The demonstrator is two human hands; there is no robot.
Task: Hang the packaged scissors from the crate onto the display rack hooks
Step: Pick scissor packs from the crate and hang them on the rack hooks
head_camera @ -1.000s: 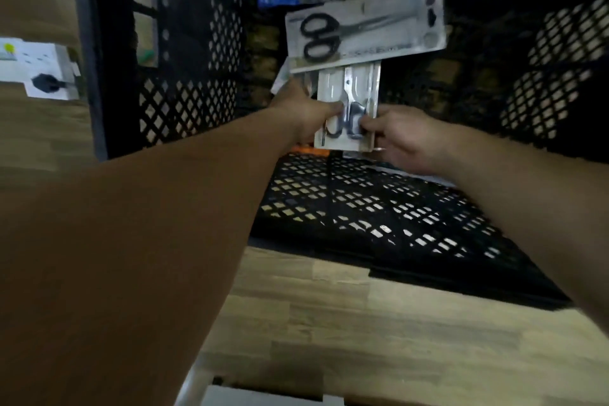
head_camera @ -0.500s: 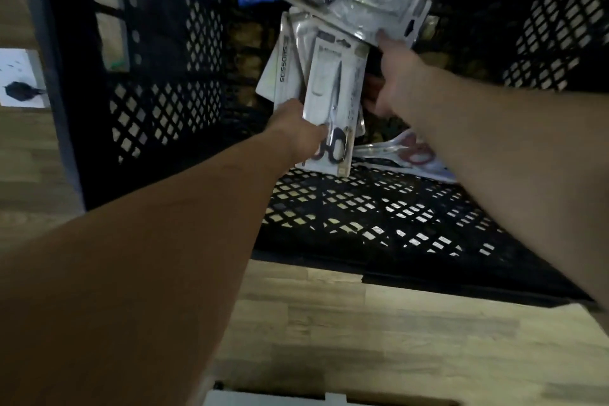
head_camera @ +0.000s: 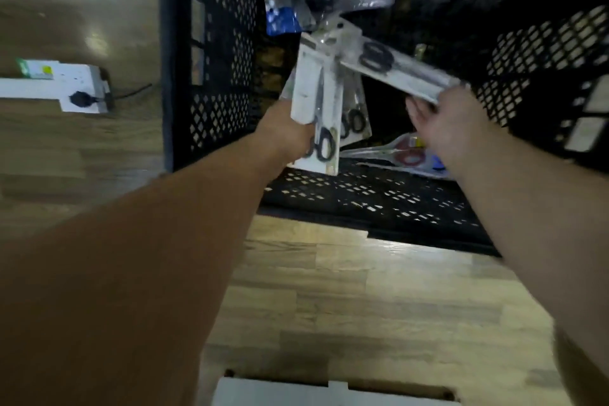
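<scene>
Both my arms reach into a black perforated crate (head_camera: 214, 82) on the wooden floor. My left hand (head_camera: 286, 132) grips the lower end of a stack of white scissor packs (head_camera: 316, 99) with black handles, held upright. My right hand (head_camera: 441, 122) holds one end of another white pack of black-handled scissors (head_camera: 395, 69), which slants up to the left over the stack. A pack of red-handled scissors (head_camera: 402, 155) lies on the crate bottom below my right hand. A blue-and-clear pack (head_camera: 283, 16) leans at the crate's back. No display rack shows.
A white power strip with a black plug (head_camera: 79, 95) lies on the floor left of the crate. A white box edge (head_camera: 296, 392) sits at the bottom of the view. Wooden floor (head_camera: 362, 300) stretches between it and the crate.
My right hand has drawn back toward me and to the right, pulling the black-handled pack along so it now slants over the stack. My left hand keeps the stack upright.
</scene>
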